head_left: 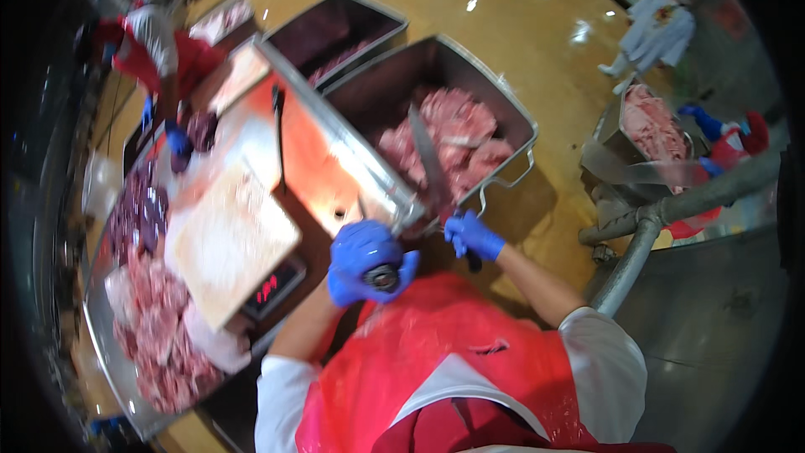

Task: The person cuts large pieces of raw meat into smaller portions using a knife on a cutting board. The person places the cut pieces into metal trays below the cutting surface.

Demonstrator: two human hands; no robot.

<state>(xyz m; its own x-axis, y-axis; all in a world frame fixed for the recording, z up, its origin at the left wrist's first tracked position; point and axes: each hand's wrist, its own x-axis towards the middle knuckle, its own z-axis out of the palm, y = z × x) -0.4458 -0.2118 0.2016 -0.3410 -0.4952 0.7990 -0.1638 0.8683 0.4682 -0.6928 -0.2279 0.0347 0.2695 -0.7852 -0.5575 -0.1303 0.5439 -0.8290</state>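
My left hand (369,262), in a blue glove, is closed around a black-handled tool (382,277). The round handle end faces up, and a thin metal tip shows past the fist; most of the tool is hidden. In my blue-gloved right hand (474,235) is a large knife (432,164), its long blade pointing away from me. That blade passes over the near rim of a metal tub (520,130), with pink meat pieces (457,117) behind it. Left of my left hand, a pale cutting board (231,239) rests above a scale (277,289) with a lit red display.
A metal table (323,130) carries a pile of pink meat (159,327), dark red meat (138,210) and a black rod-like object (279,138). Another tub (335,21) stands beyond. A co-worker (155,50) stands far left; other people work right, near a metal railing (646,226).
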